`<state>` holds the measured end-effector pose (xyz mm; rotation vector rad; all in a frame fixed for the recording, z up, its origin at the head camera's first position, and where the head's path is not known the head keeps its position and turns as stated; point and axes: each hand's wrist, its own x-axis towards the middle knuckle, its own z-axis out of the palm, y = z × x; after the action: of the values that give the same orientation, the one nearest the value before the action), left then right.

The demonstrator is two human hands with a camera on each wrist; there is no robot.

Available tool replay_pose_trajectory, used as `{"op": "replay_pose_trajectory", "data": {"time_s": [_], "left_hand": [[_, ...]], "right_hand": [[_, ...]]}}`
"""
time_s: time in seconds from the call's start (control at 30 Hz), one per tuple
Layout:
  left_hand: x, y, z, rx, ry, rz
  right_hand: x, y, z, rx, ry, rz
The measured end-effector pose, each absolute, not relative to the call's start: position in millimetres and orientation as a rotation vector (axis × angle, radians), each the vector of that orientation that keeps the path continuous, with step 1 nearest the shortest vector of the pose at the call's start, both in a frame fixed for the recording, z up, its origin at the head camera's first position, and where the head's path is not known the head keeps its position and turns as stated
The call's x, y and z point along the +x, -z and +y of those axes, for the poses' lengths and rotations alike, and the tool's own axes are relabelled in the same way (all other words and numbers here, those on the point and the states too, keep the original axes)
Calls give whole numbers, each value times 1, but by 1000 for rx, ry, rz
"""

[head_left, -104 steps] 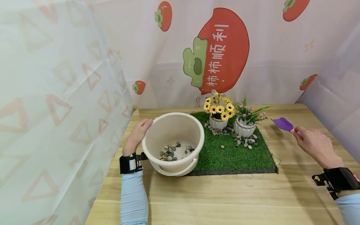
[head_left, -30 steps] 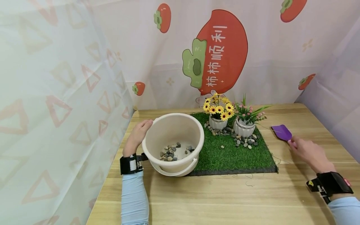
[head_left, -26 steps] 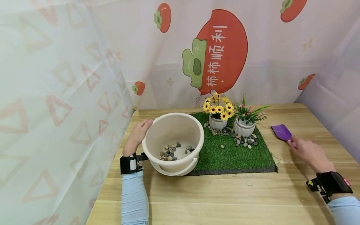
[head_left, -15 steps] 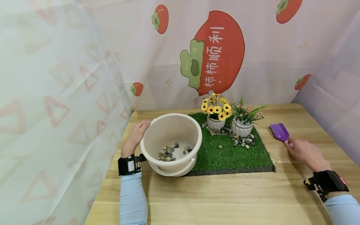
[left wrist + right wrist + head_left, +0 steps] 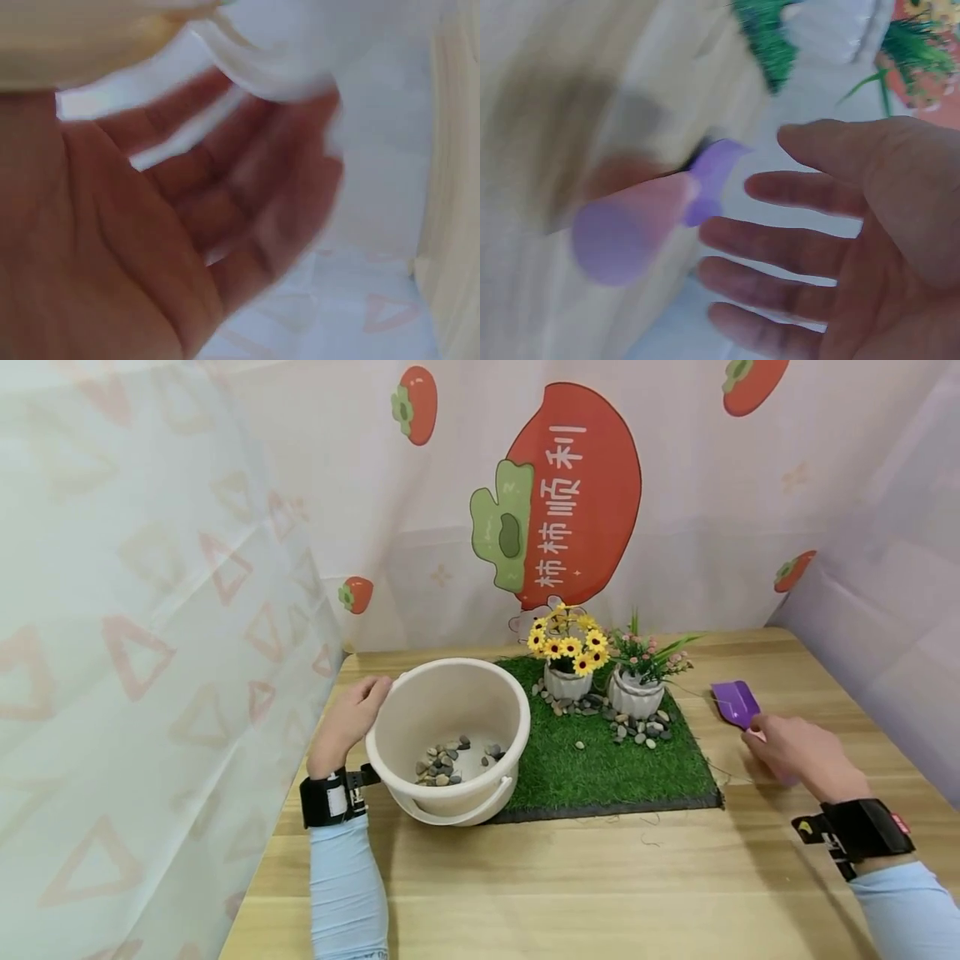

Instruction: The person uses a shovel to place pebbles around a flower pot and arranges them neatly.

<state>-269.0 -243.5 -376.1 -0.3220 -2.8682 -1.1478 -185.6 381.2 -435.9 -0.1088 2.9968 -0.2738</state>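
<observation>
My left hand [image 5: 348, 720] holds the rim of a cream bucket [image 5: 491, 789] at its left side. Several pebbles [image 5: 442, 763] lie on the bucket's floor. In the left wrist view the fingers bend toward the bucket's edge, and the thumb is hidden. To the right, a small purple shovel [image 5: 734, 702] with a pink handle lies on the table. My right hand [image 5: 806, 757] hovers over that handle. The right wrist view shows its fingers [image 5: 780, 247] extended and apart from the shovel's handle [image 5: 634, 225].
Behind the bucket and to its right lies a square of artificial grass [image 5: 622, 777]. On it stand a pot of yellow flowers [image 5: 567, 681] and a pot of pink flowers [image 5: 635, 695], ringed by pebbles [image 5: 645, 729]. Bare wooden table [image 5: 570, 885] stretches in front.
The shovel, held raised 3.5 seconds ago, has come down onto the table. My right hand has let go of its handle. My left hand stays at the bucket's rim.
</observation>
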Motion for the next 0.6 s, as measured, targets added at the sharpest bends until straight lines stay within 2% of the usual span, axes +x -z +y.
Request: {"op": "replay_pose_trajectory", "data": {"time_s": [0.13,0.3,0.6], "left_hand": [[-263,369,-241,-301,951,-2860],[-248,364,-238,-294,932,-2865],[-219,344,-222,-305,880,-2978]], "right_hand": [[-179,422,362,-157,319,2920],[-174,404,329,-213,369,2870],[-179,379,278,-498,248,2956]]}}
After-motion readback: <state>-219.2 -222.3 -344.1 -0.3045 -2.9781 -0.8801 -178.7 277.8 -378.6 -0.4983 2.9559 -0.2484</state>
